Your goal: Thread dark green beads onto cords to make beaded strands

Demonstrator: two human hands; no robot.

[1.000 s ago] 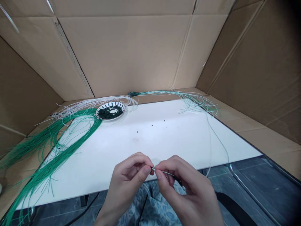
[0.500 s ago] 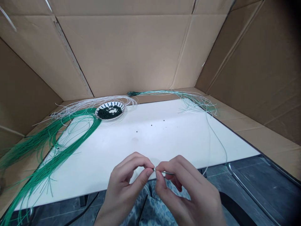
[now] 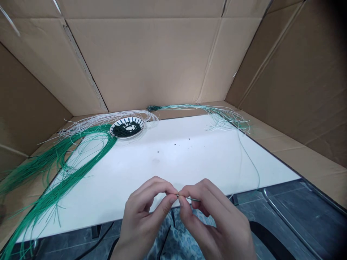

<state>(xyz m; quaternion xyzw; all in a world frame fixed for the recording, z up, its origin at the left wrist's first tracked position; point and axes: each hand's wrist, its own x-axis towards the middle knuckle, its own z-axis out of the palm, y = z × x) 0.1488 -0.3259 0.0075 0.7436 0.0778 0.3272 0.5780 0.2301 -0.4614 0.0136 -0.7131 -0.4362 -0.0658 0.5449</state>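
Note:
Low in the middle, over the table's near edge, my two hands meet fingertip to fingertip. A tiny dark bead (image 3: 177,195) shows at the thumb and index finger of my left hand (image 3: 150,206), which is closed in a pinch. My right hand (image 3: 214,213) pinches a thin pale-green cord (image 3: 193,199) just right of the bead; the cord runs back under its fingers. Whether the cord passes through the bead is too small to tell. A long loose strand (image 3: 251,160) hangs over the table's near edge, right of my right hand.
A patterned dish (image 3: 127,120) of dark beads stands at the back left of the white table (image 3: 135,166). Green cords (image 3: 78,173) and white cords (image 3: 100,117) lie around it. A beaded-end bundle (image 3: 184,106) lies at the back. Several loose beads (image 3: 175,144) dot the table. Cardboard walls (image 3: 151,61) enclose it.
My fingertips stay together with only slight shifts, and the bead shows a little more clearly. On the right, the hanging strand has moved slightly left.

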